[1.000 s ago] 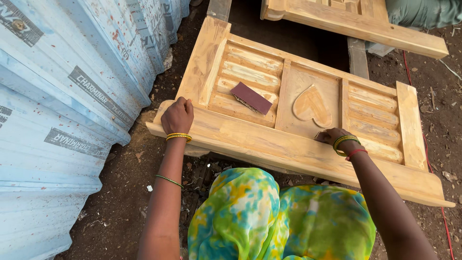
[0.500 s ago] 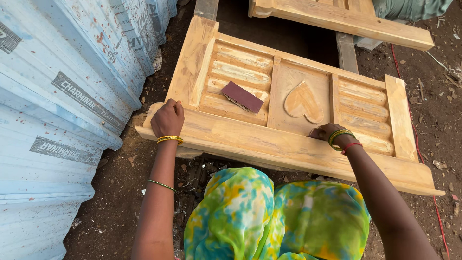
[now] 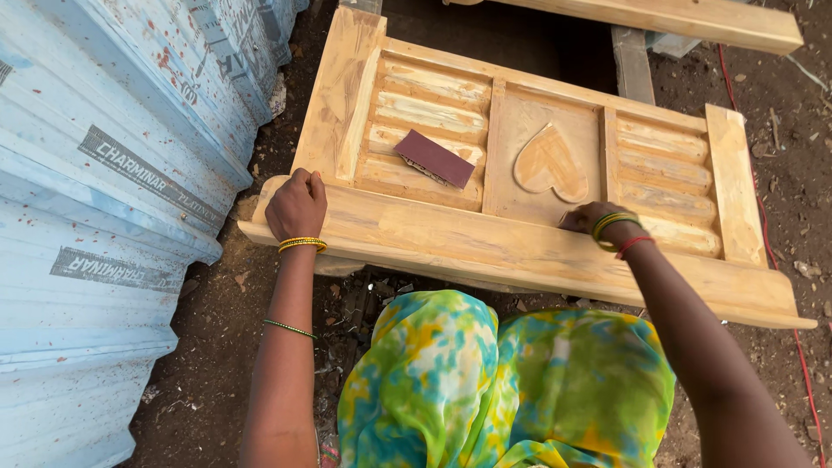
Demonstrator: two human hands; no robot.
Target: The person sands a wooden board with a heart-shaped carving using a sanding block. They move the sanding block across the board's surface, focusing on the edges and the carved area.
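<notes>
Left hand: it is curling over the near left end of the wooden panel. The grip is pressed together around the thick front rail, fingers over the top edge.

Right hand: it is resting on the front rail, just below the carved heart. The fingers are lying bent on the wood. I cannot tell if this grip is pinching anything, because the wrist and bangles are hiding the fingertips.

Wooden panel: it is lying flat and a little tilted, with its long side running from left to right in front of the person. It is sitting over dark dirt ground. Both hands are touching its near long rail, one toward each end.

Sanding block: this dark red-brown block is lying loose on the slats in the left part of the panel. No hand is touching it. It is lying beyond the front rail, between the two hands. The left hand is a little nearer to it than the right hand.

Blue sheets: wavy roof sheets are leaning in a stack at the left, near the left hand.

Second wood piece: another plank frame is lying at the top, well apart from the hands.
</notes>
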